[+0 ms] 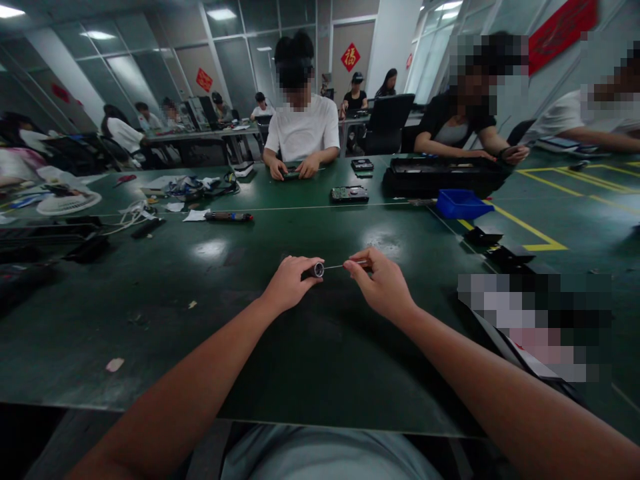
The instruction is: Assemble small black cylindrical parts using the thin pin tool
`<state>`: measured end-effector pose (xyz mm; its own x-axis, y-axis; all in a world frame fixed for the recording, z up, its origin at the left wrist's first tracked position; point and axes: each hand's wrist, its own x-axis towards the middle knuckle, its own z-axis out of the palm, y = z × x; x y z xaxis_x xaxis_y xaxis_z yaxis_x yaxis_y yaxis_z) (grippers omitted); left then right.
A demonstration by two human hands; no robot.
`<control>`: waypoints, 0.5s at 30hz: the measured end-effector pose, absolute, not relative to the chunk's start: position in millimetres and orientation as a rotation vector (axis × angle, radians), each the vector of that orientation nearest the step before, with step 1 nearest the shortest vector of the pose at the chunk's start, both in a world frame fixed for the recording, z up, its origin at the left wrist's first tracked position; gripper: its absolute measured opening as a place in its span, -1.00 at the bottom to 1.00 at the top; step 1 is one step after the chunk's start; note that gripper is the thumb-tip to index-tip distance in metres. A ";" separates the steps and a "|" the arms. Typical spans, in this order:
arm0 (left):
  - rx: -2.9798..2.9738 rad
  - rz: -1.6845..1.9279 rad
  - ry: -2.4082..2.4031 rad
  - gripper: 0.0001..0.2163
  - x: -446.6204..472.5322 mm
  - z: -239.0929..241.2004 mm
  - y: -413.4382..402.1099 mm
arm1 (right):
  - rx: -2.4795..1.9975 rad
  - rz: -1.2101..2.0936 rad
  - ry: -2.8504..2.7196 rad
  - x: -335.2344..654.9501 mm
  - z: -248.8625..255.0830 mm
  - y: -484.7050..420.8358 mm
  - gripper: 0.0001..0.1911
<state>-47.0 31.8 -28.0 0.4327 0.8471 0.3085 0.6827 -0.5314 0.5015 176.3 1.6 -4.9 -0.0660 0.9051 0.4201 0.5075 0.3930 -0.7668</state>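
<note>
My left hand (290, 283) is closed around a small dark cylinder (318, 270), whose round, ringed end faces towards me and to the right. Most of its body is hidden by the fingers. In my right hand (380, 280) is a thin screwdriver, its handle pinched between thumb and fingers. The slim metal shaft (333, 267) points left, with its tip at the rim of the cylinder. Whether the tip is inside or only touching cannot be made out. Both hands are just above the green table (330, 360).
Across the table a person in a white shirt (303, 127) handles a small device. Hard drives (349, 194), a long black housing (445, 175) and a blue bin (463, 204) stand beyond my hands. A dark pen-shaped tool (229, 217) and cables (135, 215) lie to the left.
</note>
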 end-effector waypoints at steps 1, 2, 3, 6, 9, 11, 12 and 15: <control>2.387 0.768 1.325 -0.69 -46.9 -27.9 31.9 | -1.210 0.549 -1.727 175.9 -4.8 1.1 -0.86; 2.385 0.767 1.335 -0.69 -47.0 -27.9 32.0 | -1.176 0.562 -1.740 175.6 -4.6 0.7 -0.90; 2.380 0.772 1.345 -0.68 -47.2 -28.1 32.1 | -1.146 0.572 -1.754 175.2 -4.5 0.3 -0.92; 2.366 0.799 1.363 -0.67 -48.2 -28.8 32.4 | -1.087 0.614 -1.789 174.3 -4.1 -1.0 -0.93; 2.368 0.793 1.348 -0.66 -49.1 -30.0 32.8 | -1.129 0.659 -1.775 174.1 -3.6 -1.9 -0.86; 2.374 0.785 1.339 -0.66 -49.2 -30.6 32.9 | -1.201 0.652 -1.768 174.2 -3.4 -2.0 -0.74; 2.379 0.783 1.330 -0.66 -49.2 -30.8 32.9 | -1.237 0.637 -1.768 174.4 -3.4 -1.8 -0.68; 2.386 0.786 1.311 -0.68 -48.9 -30.7 32.5 | -1.294 0.598 -1.756 174.7 -3.7 -0.5 -0.64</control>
<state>-48.9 32.5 -30.7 0.4318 0.8449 0.3157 0.6768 -0.5349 0.5058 174.7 -0.5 -3.7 -0.1018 0.9308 0.3510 0.5236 0.3502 -0.7767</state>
